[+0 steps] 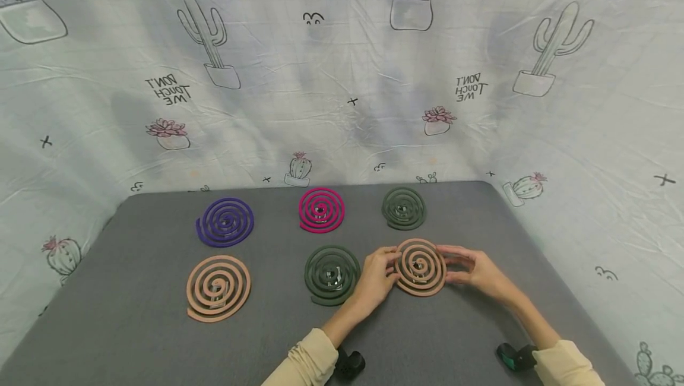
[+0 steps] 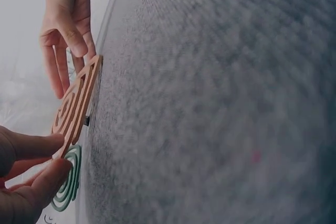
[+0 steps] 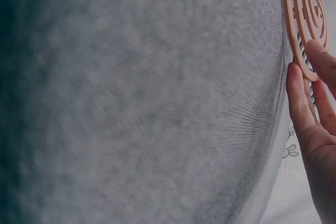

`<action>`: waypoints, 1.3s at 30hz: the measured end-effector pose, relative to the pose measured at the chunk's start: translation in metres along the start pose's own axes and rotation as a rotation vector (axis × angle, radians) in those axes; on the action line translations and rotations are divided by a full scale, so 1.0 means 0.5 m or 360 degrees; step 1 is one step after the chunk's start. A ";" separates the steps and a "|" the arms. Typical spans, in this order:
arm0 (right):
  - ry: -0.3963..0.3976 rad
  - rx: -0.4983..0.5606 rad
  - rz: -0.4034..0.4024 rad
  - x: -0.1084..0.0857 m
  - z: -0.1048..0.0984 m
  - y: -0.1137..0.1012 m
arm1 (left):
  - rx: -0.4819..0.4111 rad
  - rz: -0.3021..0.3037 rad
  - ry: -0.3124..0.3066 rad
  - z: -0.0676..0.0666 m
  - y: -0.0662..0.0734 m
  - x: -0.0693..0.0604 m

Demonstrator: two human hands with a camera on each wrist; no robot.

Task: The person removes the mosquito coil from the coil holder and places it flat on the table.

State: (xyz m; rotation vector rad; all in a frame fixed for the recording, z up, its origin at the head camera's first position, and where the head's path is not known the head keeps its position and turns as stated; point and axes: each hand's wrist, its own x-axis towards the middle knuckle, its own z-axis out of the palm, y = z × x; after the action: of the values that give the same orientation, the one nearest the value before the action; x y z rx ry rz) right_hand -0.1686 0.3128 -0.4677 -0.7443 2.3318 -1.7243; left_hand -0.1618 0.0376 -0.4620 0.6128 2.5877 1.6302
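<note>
An orange mosquito coil (image 1: pixel 420 267) lies between both hands at the right of the grey table. My left hand (image 1: pixel 376 279) pinches its left edge; in the left wrist view, thumb and fingertips close on the coil's rim. From the other side my right hand (image 1: pixel 483 273) touches the right edge with fairly straight, spread fingers. In the right wrist view its fingertips (image 3: pixel 295 74) meet the rim. A small dark piece (image 2: pixel 86 120) shows beneath the coil in the left wrist view. Just left of my left hand lies a dark green coil (image 1: pixel 332 275).
Behind lie a purple coil (image 1: pixel 225 222), a pink coil (image 1: pixel 322 210) and another green coil (image 1: pixel 404 209). A second orange coil (image 1: pixel 218 288) is at the front left. Shiny clear pieces show at the coils' middles. A cactus-printed cloth (image 1: pixel 342 77) hangs around the table (image 1: pixel 133 344).
</note>
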 end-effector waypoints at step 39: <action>-0.0116 0.0091 0.0326 0.020 -0.017 -0.002 | -0.0071 0.0001 0.0114 0.001 -0.015 0.015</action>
State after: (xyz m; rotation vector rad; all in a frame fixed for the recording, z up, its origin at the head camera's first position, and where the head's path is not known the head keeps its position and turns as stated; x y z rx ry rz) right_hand -0.1803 0.3152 -0.4621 -0.5287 2.2139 -1.6404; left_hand -0.1708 0.0378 -0.4675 0.5628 2.5917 1.7365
